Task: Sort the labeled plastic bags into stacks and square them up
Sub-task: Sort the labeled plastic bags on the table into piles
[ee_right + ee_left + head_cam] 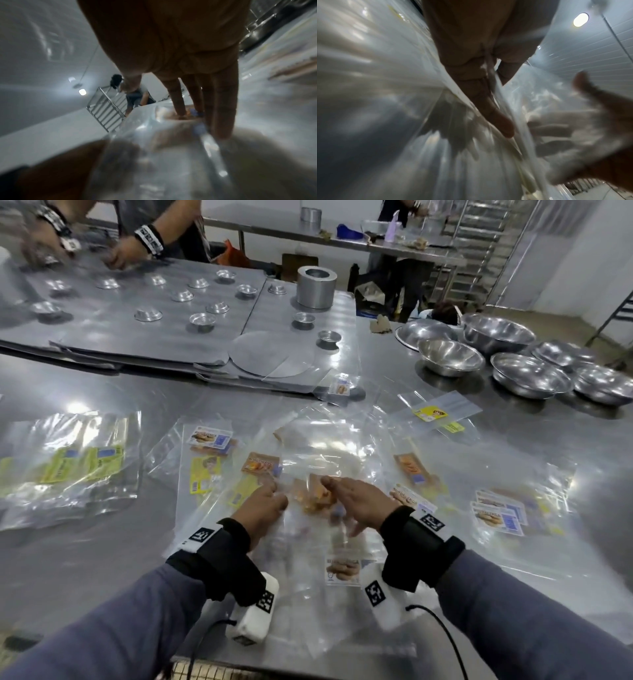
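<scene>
Clear plastic bags with printed labels lie scattered over a steel table. My left hand and right hand flank a small bundle of orange-labelled bags in the middle. In the left wrist view the left hand has a bag's edge running between its thumb and its long straight fingers. The right hand stands on edge with straight fingers, their tips against the plastic. A stack of yellow-green-labelled bags lies at the left. White-and-blue-labelled bags lie at the right.
Several steel bowls sit at the back right. Metal sheets with small tins and a steel cylinder fill the back left, where another person's hands work. Loose yellow-labelled bags lie behind the pile. A rack stands beyond.
</scene>
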The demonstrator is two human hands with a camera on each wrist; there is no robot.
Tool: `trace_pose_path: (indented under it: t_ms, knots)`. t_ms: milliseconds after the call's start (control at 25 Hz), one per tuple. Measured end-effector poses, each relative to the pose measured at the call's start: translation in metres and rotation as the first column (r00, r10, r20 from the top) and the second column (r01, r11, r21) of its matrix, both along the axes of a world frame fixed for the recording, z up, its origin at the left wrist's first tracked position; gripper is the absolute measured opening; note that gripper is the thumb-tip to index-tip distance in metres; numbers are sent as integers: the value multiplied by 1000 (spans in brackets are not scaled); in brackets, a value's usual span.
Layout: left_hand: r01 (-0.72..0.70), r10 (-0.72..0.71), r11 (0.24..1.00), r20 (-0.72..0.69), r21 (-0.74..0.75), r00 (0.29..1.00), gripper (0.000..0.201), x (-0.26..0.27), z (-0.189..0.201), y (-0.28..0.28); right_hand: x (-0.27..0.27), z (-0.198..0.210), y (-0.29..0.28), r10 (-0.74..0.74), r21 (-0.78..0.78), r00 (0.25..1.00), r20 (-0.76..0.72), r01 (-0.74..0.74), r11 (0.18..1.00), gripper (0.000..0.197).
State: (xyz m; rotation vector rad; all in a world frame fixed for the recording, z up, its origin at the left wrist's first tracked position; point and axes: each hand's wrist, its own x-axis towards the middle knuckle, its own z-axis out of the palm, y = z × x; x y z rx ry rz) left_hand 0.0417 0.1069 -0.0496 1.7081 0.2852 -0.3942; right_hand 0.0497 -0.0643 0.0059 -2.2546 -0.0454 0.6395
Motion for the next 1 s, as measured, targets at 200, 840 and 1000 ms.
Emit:
trace_pose_path:
  t_ms: [200,840,1000]
  knots:
    - [8,-12,990,-26,-139,1000,36,-2,7,-3,19,-44,-13,70,-164,997,10,-67,984,38]
    - [507,-429,815,296,-280,853,48,72,120,-249,2,59,-295,-669,654,741,-54,533,537,3]
    - [520,-468,841,280,-151,838,42,74,120,-396,-29,68,-410,-799,607,601,33,623,493,16]
